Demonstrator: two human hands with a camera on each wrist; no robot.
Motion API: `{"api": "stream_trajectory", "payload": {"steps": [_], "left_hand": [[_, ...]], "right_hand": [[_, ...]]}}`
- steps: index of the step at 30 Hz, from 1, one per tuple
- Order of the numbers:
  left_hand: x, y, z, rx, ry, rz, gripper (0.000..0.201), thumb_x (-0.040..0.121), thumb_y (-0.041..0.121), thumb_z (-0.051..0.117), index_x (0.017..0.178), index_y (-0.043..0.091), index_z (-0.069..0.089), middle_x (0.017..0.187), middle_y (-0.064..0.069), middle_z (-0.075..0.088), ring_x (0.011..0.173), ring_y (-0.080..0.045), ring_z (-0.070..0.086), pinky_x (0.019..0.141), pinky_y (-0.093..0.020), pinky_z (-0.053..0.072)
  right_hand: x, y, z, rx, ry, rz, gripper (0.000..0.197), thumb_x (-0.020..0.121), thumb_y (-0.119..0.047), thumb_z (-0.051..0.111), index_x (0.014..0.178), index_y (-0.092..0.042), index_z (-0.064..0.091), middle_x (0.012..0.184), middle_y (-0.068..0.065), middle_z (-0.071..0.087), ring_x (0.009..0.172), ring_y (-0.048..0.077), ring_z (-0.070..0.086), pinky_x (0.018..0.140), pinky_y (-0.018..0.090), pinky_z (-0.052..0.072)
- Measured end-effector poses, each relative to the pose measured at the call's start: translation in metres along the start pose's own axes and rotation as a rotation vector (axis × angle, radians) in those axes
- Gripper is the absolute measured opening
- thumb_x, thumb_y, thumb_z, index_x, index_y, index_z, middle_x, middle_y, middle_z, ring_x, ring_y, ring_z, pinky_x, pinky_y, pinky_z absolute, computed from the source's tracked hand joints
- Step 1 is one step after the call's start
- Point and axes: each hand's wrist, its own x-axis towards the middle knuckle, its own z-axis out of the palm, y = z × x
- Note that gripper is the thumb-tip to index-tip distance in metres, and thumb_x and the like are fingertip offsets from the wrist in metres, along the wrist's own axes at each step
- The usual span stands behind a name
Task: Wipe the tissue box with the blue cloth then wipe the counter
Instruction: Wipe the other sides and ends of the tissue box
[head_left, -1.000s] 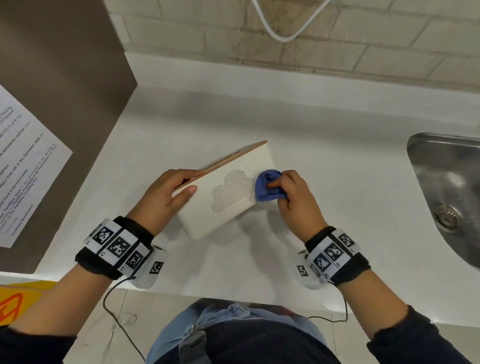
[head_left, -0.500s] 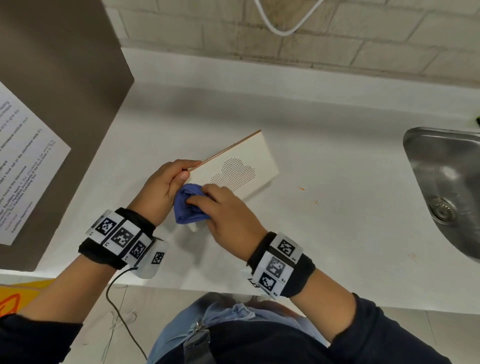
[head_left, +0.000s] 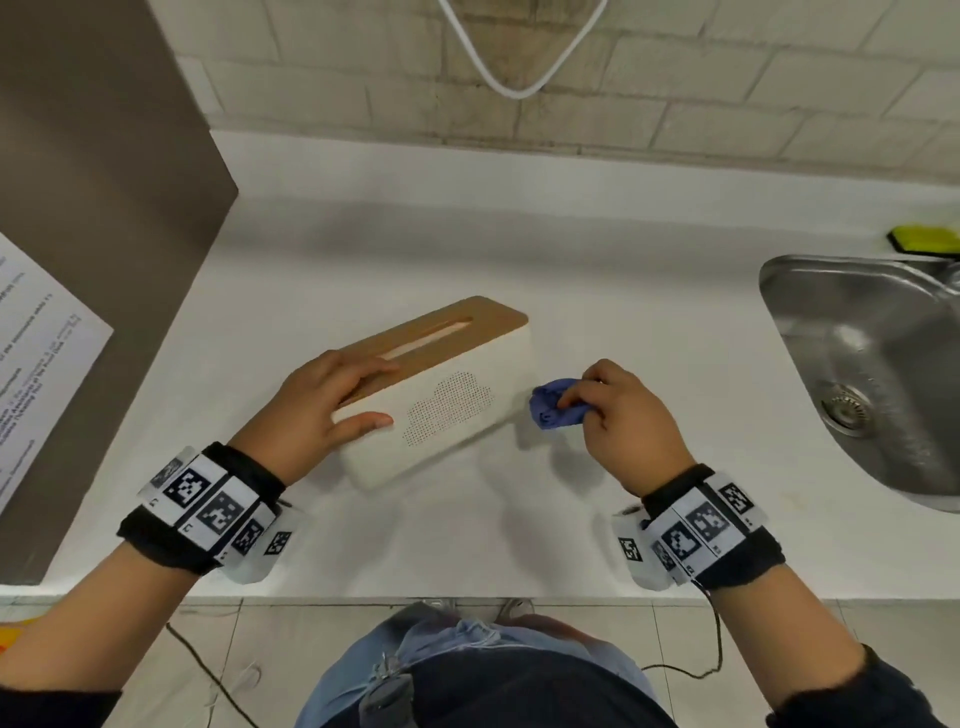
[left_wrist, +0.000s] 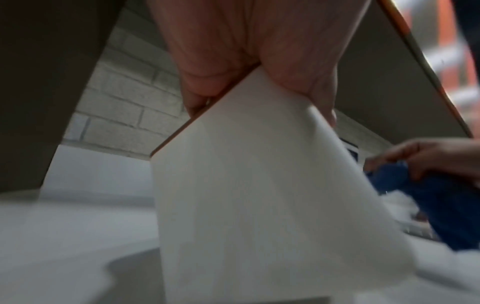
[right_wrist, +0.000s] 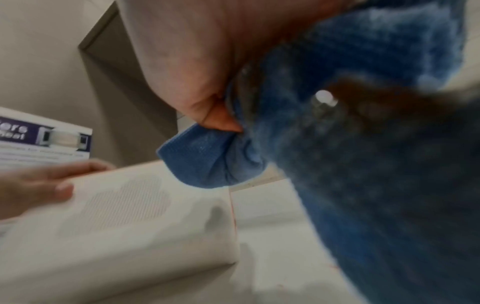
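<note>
Two jobs remain partly open: the left hand (head_left: 332, 402) grips the tissue box (head_left: 441, 400) on the desk (head_left: 597, 291), while the right hand (head_left: 623, 415) pinches the balled blue cloth (head_left: 553, 411) just right of the box, apparently clear of it; desk wiping looks not yet begun.

1x white tissue box with tan wooden slotted lid (head_left: 447, 410) | 1x crumpled blue cloth (head_left: 553, 410) right of box | 1x steel sink (head_left: 779, 291) far right | 1x yellow-green sponge (head_left: 922, 239) behind sink | 2x hands
</note>
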Motion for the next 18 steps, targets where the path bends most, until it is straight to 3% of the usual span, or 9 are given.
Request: {"api": "stream_trajectory", "payload": {"steps": [2, 4, 7, 9, 10, 13, 16, 18], "left_hand": [[-0.002, -0.004, -0.002, 0.122, -0.044, 0.061, 0.060, 0.080, 0.070, 0.037, 0.129, 0.037, 0.044, 0.117, -0.005, 0.052, 0.106, -0.022, 0.048, 0.091, -0.031, 0.036], [-0.003, -0.009, -0.006, 0.205, -0.094, 0.120, 0.057, 0.085, 0.062, 0.035, 0.132, 0.030, 0.043, 0.116, -0.010, 0.053, 0.104, -0.024, 0.048, 0.091, -0.034, 0.039], [-0.001, -0.018, -0.009, 0.315, -0.048, 0.133, 0.044, 0.089, 0.029, 0.053, 0.132, 0.023, 0.045, 0.120, -0.013, 0.054, 0.109, -0.022, 0.043, 0.103, -0.048, 0.030], [0.000, -0.016, -0.002, 0.330, 0.002, 0.069, 0.055, 0.080, 0.005, 0.065, 0.130, 0.020, 0.047, 0.119, -0.015, 0.053, 0.112, -0.028, 0.045, 0.108, -0.055, 0.023], [0.001, -0.009, 0.003, 0.320, 0.022, 0.047, 0.057, 0.078, 0.003, 0.064, 0.130, 0.020, 0.048, 0.119, -0.016, 0.052, 0.113, -0.032, 0.045, 0.107, -0.058, 0.026], [0.011, 0.028, 0.033, 0.287, 0.052, 0.070, 0.049, 0.079, 0.027, 0.050, 0.128, 0.019, 0.049, 0.119, -0.013, 0.050, 0.114, -0.027, 0.038, 0.101, -0.057, 0.035], [0.033, 0.065, 0.069, 0.315, 0.040, 0.011, 0.060, 0.077, 0.050, 0.043, 0.130, 0.021, 0.046, 0.121, -0.011, 0.053, 0.114, -0.028, 0.043, 0.101, -0.048, 0.030], [0.046, 0.075, 0.086, 0.365, 0.076, -0.070, 0.068, 0.072, 0.061, 0.044, 0.128, 0.021, 0.047, 0.117, -0.010, 0.055, 0.107, -0.030, 0.048, 0.093, -0.042, 0.031]], "right_hand": [[-0.007, 0.001, -0.007, 0.053, 0.030, 0.029, 0.030, 0.071, -0.009, 0.040, 0.083, -0.011, 0.068, 0.087, 0.006, 0.054, 0.071, 0.019, 0.049, 0.053, 0.023, 0.035], [-0.014, 0.001, -0.007, 0.076, 0.020, 0.036, 0.029, 0.072, -0.020, 0.041, 0.083, -0.014, 0.067, 0.087, 0.001, 0.051, 0.067, 0.016, 0.049, 0.052, 0.016, 0.035], [-0.020, 0.002, 0.000, 0.056, -0.026, 0.012, 0.036, 0.071, -0.034, 0.038, 0.086, -0.016, 0.066, 0.091, 0.000, 0.049, 0.066, 0.013, 0.046, 0.053, 0.009, 0.028], [-0.021, 0.000, 0.003, 0.028, -0.046, -0.013, 0.028, 0.078, -0.029, 0.046, 0.091, -0.014, 0.066, 0.097, 0.006, 0.052, 0.070, 0.015, 0.049, 0.055, 0.007, 0.026], [-0.020, -0.001, 0.005, 0.006, -0.049, -0.027, 0.019, 0.082, -0.021, 0.054, 0.094, -0.011, 0.065, 0.101, 0.010, 0.054, 0.072, 0.019, 0.052, 0.055, 0.008, 0.027], [-0.019, -0.002, 0.011, -0.049, -0.040, -0.090, 0.013, 0.083, -0.007, 0.067, 0.096, -0.007, 0.064, 0.111, 0.017, 0.053, 0.074, 0.028, 0.058, 0.058, 0.021, 0.035], [-0.018, -0.002, 0.012, -0.083, -0.040, -0.147, 0.014, 0.083, -0.013, 0.069, 0.094, -0.007, 0.063, 0.111, 0.017, 0.056, 0.077, 0.031, 0.059, 0.059, 0.026, 0.040], [-0.017, 0.002, 0.011, -0.097, -0.020, -0.170, 0.014, 0.084, -0.017, 0.066, 0.094, -0.007, 0.064, 0.108, 0.017, 0.058, 0.078, 0.033, 0.061, 0.058, 0.027, 0.040]]}}
